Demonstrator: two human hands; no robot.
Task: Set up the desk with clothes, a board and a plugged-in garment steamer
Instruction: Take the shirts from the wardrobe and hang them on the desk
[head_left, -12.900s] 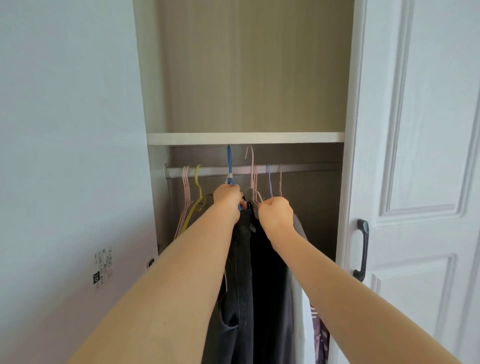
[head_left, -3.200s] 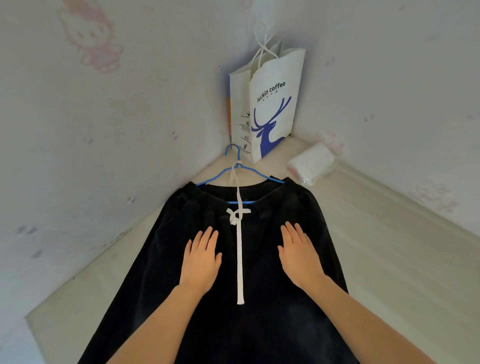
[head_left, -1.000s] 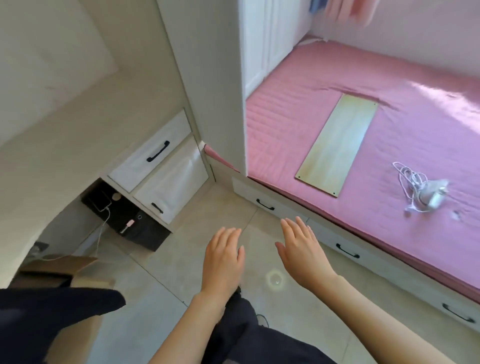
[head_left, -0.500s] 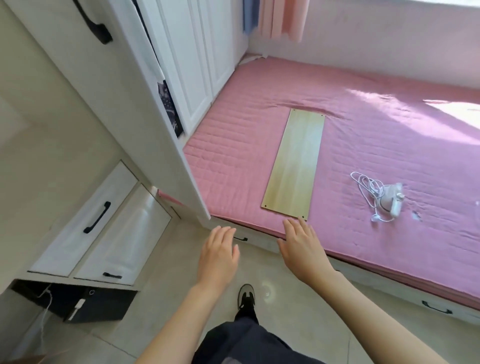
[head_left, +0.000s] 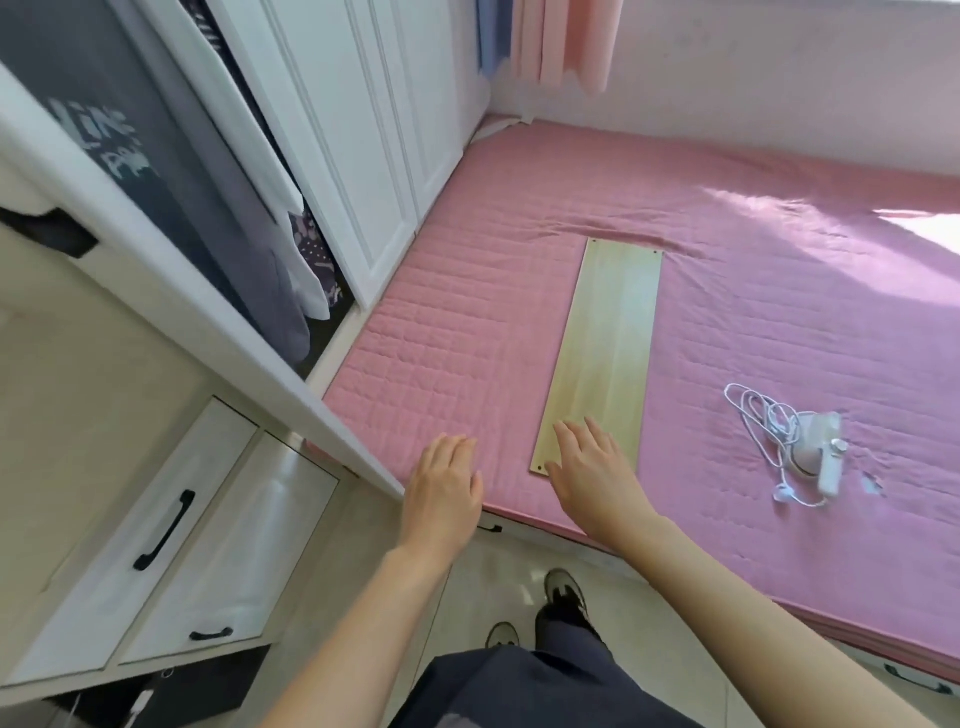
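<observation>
A long pale wooden board (head_left: 605, 348) lies lengthwise on the pink quilted bed (head_left: 779, 291). To its right rests a white garment steamer (head_left: 818, 452) with its white cord coiled beside it. My right hand (head_left: 592, 470) hovers open over the board's near end, fingers spread. My left hand (head_left: 444, 488) is open too, held over the bed's near edge left of the board. Neither hand holds anything. Dark and grey clothes (head_left: 244, 208) hang inside the open wardrobe at upper left.
The open white wardrobe door (head_left: 171, 280) juts out between me and the hanging clothes. White drawers (head_left: 171, 530) with black handles sit at lower left. My feet stand on the tiled floor (head_left: 498, 587) by the bed. Pink curtains (head_left: 566, 41) hang at the far wall.
I have turned from the desk, where the black trousers were laid flat, and stepped up to the bed. Both empty hands have come forward over the bed's edge, the right reaching the board's near end.
</observation>
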